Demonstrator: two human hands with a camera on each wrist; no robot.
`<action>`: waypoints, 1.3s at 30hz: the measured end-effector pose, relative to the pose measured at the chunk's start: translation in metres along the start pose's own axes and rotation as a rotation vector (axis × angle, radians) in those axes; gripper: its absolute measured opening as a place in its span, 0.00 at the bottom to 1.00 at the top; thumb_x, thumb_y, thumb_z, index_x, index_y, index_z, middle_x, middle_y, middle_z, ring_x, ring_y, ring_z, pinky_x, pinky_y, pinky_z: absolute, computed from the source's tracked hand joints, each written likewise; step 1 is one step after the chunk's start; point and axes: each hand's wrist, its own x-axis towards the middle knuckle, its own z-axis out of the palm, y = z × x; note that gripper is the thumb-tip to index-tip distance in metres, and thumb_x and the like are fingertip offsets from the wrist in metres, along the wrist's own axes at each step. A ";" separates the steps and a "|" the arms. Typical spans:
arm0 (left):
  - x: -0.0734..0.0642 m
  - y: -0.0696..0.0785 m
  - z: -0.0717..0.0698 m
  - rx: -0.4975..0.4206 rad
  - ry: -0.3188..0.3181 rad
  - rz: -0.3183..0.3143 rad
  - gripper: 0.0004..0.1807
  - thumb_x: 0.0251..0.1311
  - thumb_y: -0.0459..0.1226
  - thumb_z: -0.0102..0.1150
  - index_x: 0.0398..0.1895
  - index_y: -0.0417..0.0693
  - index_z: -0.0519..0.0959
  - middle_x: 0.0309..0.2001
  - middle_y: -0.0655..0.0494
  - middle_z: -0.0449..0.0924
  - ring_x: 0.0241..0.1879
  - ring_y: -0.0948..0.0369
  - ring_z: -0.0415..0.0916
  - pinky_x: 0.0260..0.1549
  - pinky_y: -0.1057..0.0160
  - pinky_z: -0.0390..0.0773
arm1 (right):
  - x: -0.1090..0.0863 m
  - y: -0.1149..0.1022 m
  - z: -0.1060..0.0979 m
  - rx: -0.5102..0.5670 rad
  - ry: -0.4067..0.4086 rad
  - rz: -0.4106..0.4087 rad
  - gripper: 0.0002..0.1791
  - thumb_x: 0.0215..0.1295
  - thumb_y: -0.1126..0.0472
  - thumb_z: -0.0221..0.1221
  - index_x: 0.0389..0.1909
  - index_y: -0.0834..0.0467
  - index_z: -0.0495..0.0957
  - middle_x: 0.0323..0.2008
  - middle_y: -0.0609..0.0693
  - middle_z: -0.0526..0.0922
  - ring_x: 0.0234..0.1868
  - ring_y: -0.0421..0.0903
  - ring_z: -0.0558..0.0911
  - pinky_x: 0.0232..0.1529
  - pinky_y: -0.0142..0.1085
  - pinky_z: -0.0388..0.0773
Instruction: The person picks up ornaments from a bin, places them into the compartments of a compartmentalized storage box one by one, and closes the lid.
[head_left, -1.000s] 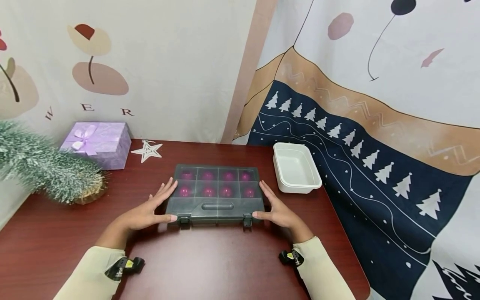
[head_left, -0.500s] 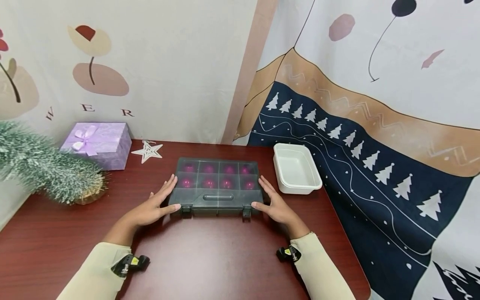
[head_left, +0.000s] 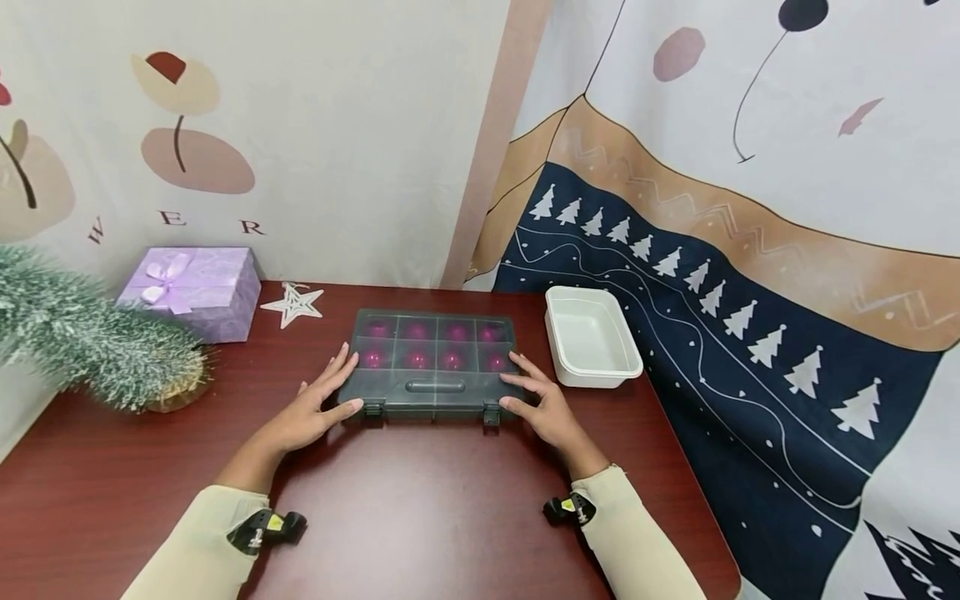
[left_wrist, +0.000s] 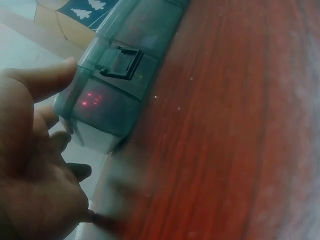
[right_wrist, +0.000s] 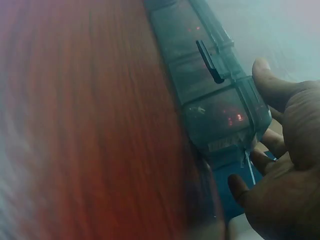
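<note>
A dark see-through compartment box (head_left: 435, 387) lies flat on the table with its lid down. Several pinkish-red round spots show through the compartments. Two black latches, one of them the right latch (head_left: 491, 414), jut from its front edge. My left hand (head_left: 303, 421) lies along the box's left side, fingers spread and straight, thumb at the front left corner. On the other side, my right hand (head_left: 553, 412) has its fingertips at the right edge of the lid and its thumb near the right latch. Both wrist views show the thumbs beside the box's upper front edge.
A white plastic tub (head_left: 592, 337) stands close to the right of the box. Behind on the left are a white star ornament (head_left: 292, 305), a purple gift box (head_left: 197, 292) and a small frosted tree (head_left: 112, 342). Printed cloth (head_left: 360, 150) hangs behind the table (head_left: 427, 508).
The box has slid away from me toward the back of the table, both hands going with it. Lately my right fingers have shifted inward onto the lid's edge.
</note>
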 end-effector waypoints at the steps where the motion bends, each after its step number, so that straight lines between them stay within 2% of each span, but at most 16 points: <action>1: 0.000 0.001 0.000 0.004 0.003 0.000 0.47 0.77 0.43 0.64 0.90 0.43 0.51 0.91 0.37 0.32 0.86 0.25 0.27 0.67 0.08 0.23 | 0.000 0.000 0.001 0.007 0.005 -0.003 0.23 0.69 0.69 0.71 0.65 0.63 0.86 0.83 0.61 0.68 0.88 0.66 0.58 0.84 0.70 0.55; 5: 0.000 0.009 -0.002 0.047 0.015 -0.003 0.46 0.76 0.43 0.65 0.88 0.40 0.54 0.91 0.38 0.30 0.86 0.25 0.26 0.68 0.08 0.25 | 0.001 0.000 0.002 0.023 0.001 0.007 0.23 0.68 0.70 0.72 0.64 0.64 0.86 0.83 0.61 0.69 0.88 0.67 0.55 0.84 0.70 0.55; 7: 0.001 0.019 -0.002 0.097 0.033 0.009 0.45 0.75 0.43 0.67 0.87 0.40 0.57 0.91 0.40 0.31 0.87 0.26 0.27 0.69 0.08 0.26 | 0.002 0.001 0.003 0.023 0.003 0.014 0.23 0.68 0.70 0.72 0.63 0.64 0.86 0.83 0.61 0.69 0.88 0.69 0.54 0.85 0.70 0.54; 10: 0.008 0.041 0.007 0.197 0.080 0.059 0.42 0.73 0.45 0.69 0.84 0.41 0.65 0.91 0.42 0.39 0.88 0.29 0.33 0.74 0.12 0.29 | 0.002 0.002 0.005 0.009 0.030 0.002 0.20 0.67 0.70 0.73 0.59 0.64 0.89 0.81 0.61 0.71 0.88 0.72 0.53 0.84 0.71 0.53; 12: 0.016 0.060 0.019 0.268 0.097 0.100 0.40 0.71 0.47 0.71 0.82 0.42 0.69 0.90 0.43 0.49 0.89 0.32 0.38 0.77 0.15 0.30 | 0.000 0.003 0.006 0.011 0.058 -0.028 0.16 0.66 0.71 0.73 0.54 0.65 0.91 0.79 0.62 0.74 0.88 0.73 0.53 0.85 0.70 0.52; 14: 0.025 0.078 0.037 0.335 0.098 0.146 0.39 0.70 0.50 0.71 0.79 0.45 0.73 0.88 0.45 0.58 0.88 0.34 0.44 0.79 0.18 0.32 | -0.002 0.003 0.008 0.013 0.078 -0.068 0.11 0.65 0.72 0.73 0.48 0.65 0.92 0.76 0.63 0.78 0.87 0.73 0.55 0.86 0.65 0.54; 17: 0.039 0.098 0.065 0.418 0.059 0.211 0.38 0.70 0.54 0.71 0.77 0.48 0.77 0.85 0.49 0.65 0.88 0.37 0.48 0.80 0.18 0.37 | -0.005 0.004 0.012 0.034 0.098 -0.110 0.08 0.65 0.73 0.72 0.43 0.66 0.93 0.70 0.65 0.83 0.87 0.71 0.58 0.87 0.60 0.56; 19: 0.047 0.104 0.080 0.442 0.030 0.245 0.38 0.69 0.56 0.71 0.78 0.51 0.77 0.85 0.51 0.66 0.88 0.38 0.50 0.80 0.18 0.39 | -0.006 0.005 0.015 0.052 0.103 -0.110 0.07 0.65 0.73 0.72 0.43 0.66 0.93 0.67 0.65 0.85 0.87 0.68 0.60 0.88 0.49 0.58; 20: 0.051 0.106 0.086 0.449 0.021 0.257 0.38 0.69 0.56 0.71 0.78 0.52 0.77 0.84 0.51 0.67 0.88 0.38 0.50 0.79 0.17 0.41 | -0.006 0.006 0.015 0.059 0.104 -0.108 0.08 0.66 0.73 0.72 0.44 0.67 0.93 0.66 0.65 0.86 0.87 0.67 0.61 0.88 0.48 0.57; 22: 0.057 0.108 0.095 0.450 -0.003 0.266 0.39 0.69 0.57 0.72 0.79 0.54 0.76 0.85 0.52 0.66 0.88 0.40 0.51 0.80 0.17 0.42 | -0.007 0.009 0.016 0.072 0.100 -0.104 0.08 0.67 0.73 0.71 0.45 0.67 0.92 0.66 0.66 0.86 0.87 0.67 0.61 0.87 0.36 0.56; 24: 0.061 0.107 0.101 0.454 -0.015 0.263 0.39 0.69 0.57 0.72 0.80 0.55 0.75 0.85 0.53 0.66 0.88 0.41 0.52 0.80 0.18 0.45 | -0.008 0.011 0.015 0.076 0.088 -0.102 0.09 0.67 0.73 0.71 0.46 0.67 0.92 0.66 0.66 0.86 0.87 0.67 0.60 0.85 0.30 0.55; 26: 0.063 0.105 0.106 0.468 -0.024 0.260 0.40 0.69 0.58 0.72 0.80 0.56 0.75 0.85 0.54 0.67 0.88 0.41 0.54 0.81 0.20 0.47 | -0.009 0.013 0.013 0.076 0.067 -0.102 0.11 0.66 0.74 0.72 0.48 0.67 0.92 0.67 0.66 0.85 0.87 0.68 0.59 0.87 0.35 0.53; 29: 0.064 0.103 0.109 0.477 -0.026 0.260 0.40 0.68 0.58 0.72 0.80 0.57 0.75 0.84 0.55 0.68 0.87 0.42 0.56 0.82 0.22 0.49 | -0.011 0.013 0.009 0.074 0.026 -0.097 0.17 0.61 0.74 0.75 0.51 0.65 0.91 0.71 0.65 0.82 0.88 0.67 0.55 0.89 0.53 0.49; 32: 0.066 0.100 0.112 0.469 -0.011 0.262 0.40 0.67 0.59 0.73 0.79 0.58 0.76 0.83 0.55 0.69 0.87 0.43 0.57 0.82 0.22 0.48 | -0.014 0.012 0.005 0.065 -0.019 -0.097 0.24 0.56 0.72 0.79 0.56 0.63 0.90 0.74 0.63 0.79 0.89 0.66 0.52 0.86 0.68 0.44; 35: 0.066 0.099 0.114 0.465 -0.003 0.253 0.40 0.65 0.60 0.74 0.78 0.59 0.78 0.83 0.56 0.70 0.87 0.43 0.57 0.83 0.23 0.47 | -0.016 0.012 0.004 0.051 -0.048 -0.098 0.29 0.54 0.70 0.81 0.59 0.60 0.88 0.77 0.62 0.77 0.89 0.67 0.52 0.84 0.73 0.44; 39: 0.065 0.097 0.118 0.478 -0.003 0.242 0.40 0.64 0.63 0.73 0.76 0.62 0.79 0.83 0.58 0.70 0.87 0.44 0.57 0.83 0.24 0.46 | -0.017 0.014 0.008 0.032 -0.039 -0.100 0.30 0.52 0.69 0.83 0.58 0.58 0.88 0.78 0.60 0.77 0.89 0.66 0.52 0.84 0.72 0.44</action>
